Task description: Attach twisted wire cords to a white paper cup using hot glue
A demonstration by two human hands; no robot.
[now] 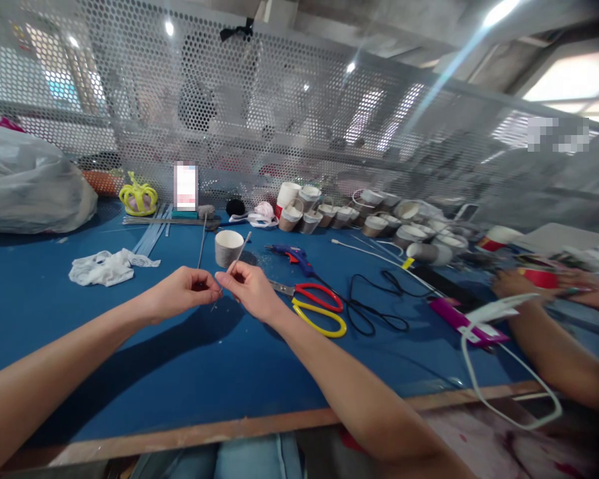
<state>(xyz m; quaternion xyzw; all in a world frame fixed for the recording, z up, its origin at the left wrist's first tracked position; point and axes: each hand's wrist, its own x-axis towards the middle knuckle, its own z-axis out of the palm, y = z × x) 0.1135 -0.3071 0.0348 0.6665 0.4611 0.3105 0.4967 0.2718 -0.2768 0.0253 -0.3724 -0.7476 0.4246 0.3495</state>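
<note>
My left hand point(190, 293) and my right hand point(247, 286) meet fingertip to fingertip above the table, both pinched. From my right fingers a thin grey stem, apparently a pipe cleaner point(245, 245), sticks up; my left fingers pinch close to its lower end, mostly hidden. Another dark grey stem point(202, 243) runs upward just beyond my left hand. Right behind my hands stands a small paper cup point(228, 249) with a grey wrapped outside. Scissors point(319, 308) with red and yellow handles lie beside my right wrist, and a blue glue gun point(292, 256) lies behind them.
White crumpled fabric point(107, 266), pale strips point(152, 233) and a yellow crown-shaped piece point(138, 197) are on the left, near a plastic bag point(30, 179). Several wrapped cups point(374, 223) line the mesh panel. Cables point(379, 299) and a co-worker's arm point(554, 332) are at right.
</note>
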